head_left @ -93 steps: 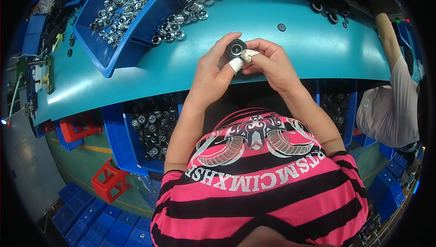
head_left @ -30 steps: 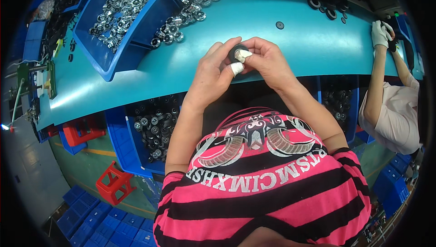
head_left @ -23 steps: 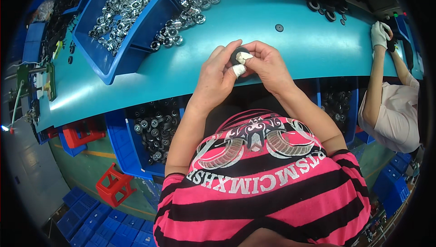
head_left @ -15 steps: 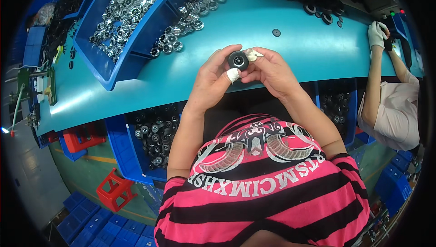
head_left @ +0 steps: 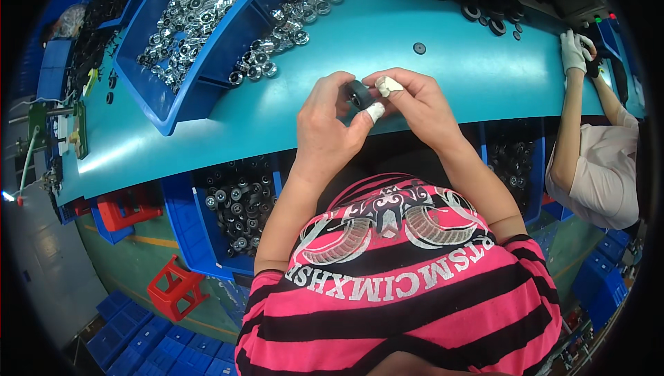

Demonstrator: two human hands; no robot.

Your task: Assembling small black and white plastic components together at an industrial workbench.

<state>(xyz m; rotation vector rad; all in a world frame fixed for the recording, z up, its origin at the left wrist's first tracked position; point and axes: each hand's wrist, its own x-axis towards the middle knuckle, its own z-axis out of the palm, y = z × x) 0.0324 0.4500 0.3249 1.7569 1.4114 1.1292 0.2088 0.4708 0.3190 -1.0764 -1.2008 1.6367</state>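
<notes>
A small black toy wheel (head_left: 359,94) is held above the near part of the teal table, turned partly edge-on. My left hand (head_left: 328,114) grips it between fingers and a thumb wrapped in white tape. Close on its right side is my right hand (head_left: 418,103), fingers bent and a white wrap on its thumb. Whether the right fingertips touch the wheel is hard to make out. Past the hands, a small dark disc (head_left: 419,48) lies by itself on the table.
A blue bin (head_left: 173,109) of shiny chrome wheel hubs stands at the left, with loose hubs (head_left: 290,26) beside it. Black tyres (head_left: 497,26) lie at the far right. Below the table edge sits a bin of finished wheels (head_left: 238,206). A co-worker's gloved hand (head_left: 573,53) is at right.
The wheel has turned from facing up to nearly edge-on in my left hand. My right hand has shifted slightly away to the right.
</notes>
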